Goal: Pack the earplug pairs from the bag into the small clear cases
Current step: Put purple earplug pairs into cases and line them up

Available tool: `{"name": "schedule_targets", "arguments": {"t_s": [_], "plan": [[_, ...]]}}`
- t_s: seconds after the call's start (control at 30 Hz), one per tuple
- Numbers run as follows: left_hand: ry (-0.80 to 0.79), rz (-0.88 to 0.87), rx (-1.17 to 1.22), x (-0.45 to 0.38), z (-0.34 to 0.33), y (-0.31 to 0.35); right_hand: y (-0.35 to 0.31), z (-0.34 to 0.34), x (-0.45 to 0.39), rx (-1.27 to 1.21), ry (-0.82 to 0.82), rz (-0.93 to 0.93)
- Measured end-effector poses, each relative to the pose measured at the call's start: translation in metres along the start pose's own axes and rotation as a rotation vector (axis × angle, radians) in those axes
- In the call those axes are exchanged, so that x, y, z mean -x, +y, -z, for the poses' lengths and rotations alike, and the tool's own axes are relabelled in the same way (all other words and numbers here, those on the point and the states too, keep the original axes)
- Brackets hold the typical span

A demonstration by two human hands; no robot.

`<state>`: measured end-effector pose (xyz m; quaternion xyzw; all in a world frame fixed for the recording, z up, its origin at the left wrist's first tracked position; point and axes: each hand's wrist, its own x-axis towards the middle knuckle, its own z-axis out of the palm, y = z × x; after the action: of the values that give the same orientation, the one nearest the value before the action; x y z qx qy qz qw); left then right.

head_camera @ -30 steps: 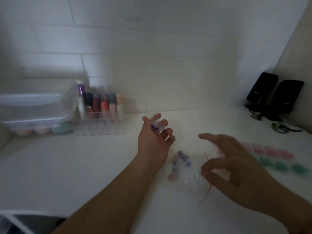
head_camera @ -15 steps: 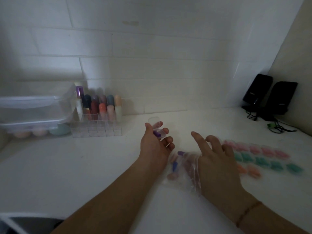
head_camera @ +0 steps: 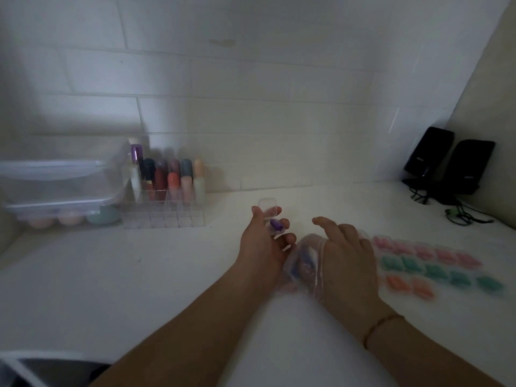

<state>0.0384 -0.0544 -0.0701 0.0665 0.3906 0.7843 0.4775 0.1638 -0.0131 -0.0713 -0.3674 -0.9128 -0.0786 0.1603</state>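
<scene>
My left hand [head_camera: 262, 247] holds a small clear case [head_camera: 269, 212] with its lid up, and a purple earplug [head_camera: 276, 225] sits in it by my fingertips. Just to the right, a clear plastic bag [head_camera: 303, 261] with blue and pink earplugs lies on the white counter. My right hand [head_camera: 349, 255] rests on the bag with loosely extended fingers, and the plastic drapes over part of it. The thumb is hidden. To the right, filled cases lie in rows: pink cases [head_camera: 424, 252], green cases [head_camera: 435, 270] and orange cases [head_camera: 410, 286].
A clear organizer of lipsticks [head_camera: 164, 208] stands at the back left against the tiled wall, next to stacked clear containers [head_camera: 55, 188]. Two black speakers [head_camera: 452, 163] with cables [head_camera: 460, 216] fill the back right corner. A dark edge [head_camera: 55, 370] shows at the bottom left.
My right hand has come leftward and down onto the bag, which has bunched up against my left hand. My left hand kept the case and barely moved.
</scene>
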Motion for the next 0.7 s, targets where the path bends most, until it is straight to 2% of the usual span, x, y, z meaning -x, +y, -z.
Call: {"name": "schedule_targets", "arguments": {"t_s": [0.1,0.17,0.3,0.37,0.5,0.6,0.7], "plan": [[-0.005,0.007,0.0,0.0,0.0,0.0,0.003,0.0,0.002,-0.058,0.015,0.009],[-0.006,0.016,0.004,0.0,0.0,0.0,0.009,-0.005,0.004,-0.12,0.1,0.032],[-0.04,0.028,0.004,0.0,0.001,-0.001,0.015,-0.001,0.013,-0.628,0.192,0.055],[-0.08,0.034,0.011,0.0,0.002,-0.001,0.019,0.005,0.021,-0.713,0.193,0.095],[-0.159,0.061,0.073,0.0,0.007,0.004,0.047,0.022,0.043,-0.651,0.002,0.183],[-0.211,0.062,0.102,0.005,0.007,0.005,0.07,0.047,0.057,-0.724,-0.187,0.211],[-0.256,0.033,0.094,0.012,-0.001,0.009,0.084,0.073,0.061,-1.013,-0.122,0.162]]}}
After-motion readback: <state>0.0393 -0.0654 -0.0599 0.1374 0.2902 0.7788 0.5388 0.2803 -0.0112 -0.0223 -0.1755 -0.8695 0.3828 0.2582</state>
